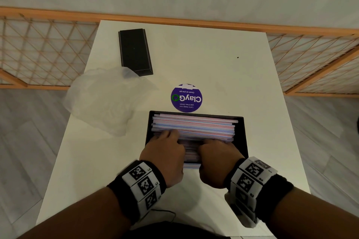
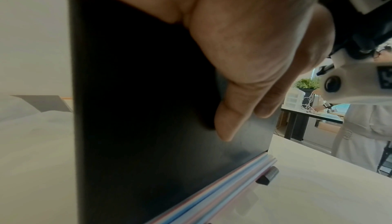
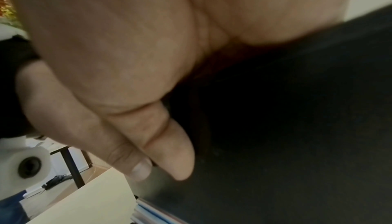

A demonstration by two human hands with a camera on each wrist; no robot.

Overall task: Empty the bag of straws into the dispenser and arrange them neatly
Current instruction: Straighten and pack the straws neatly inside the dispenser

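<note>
On the desk [image 1: 213, 60]: dispenser [image 1: 241, 137] full of straws [image 1: 194, 126].
Left hand [image 1: 165, 151] and right hand [image 1: 217, 153] rest fingers curled over the straws; grip indiscernible.

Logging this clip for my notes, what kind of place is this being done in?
Probably an office pantry or break area: the round purple sticker on the white table reads "Let's keep our pantries clean", and the left wrist view shows a desk with cables and a potted plant.

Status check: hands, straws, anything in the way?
Both hands, left and right, on straws in black dispenser. Empty bag lies aside. Nothing in the way.
</note>
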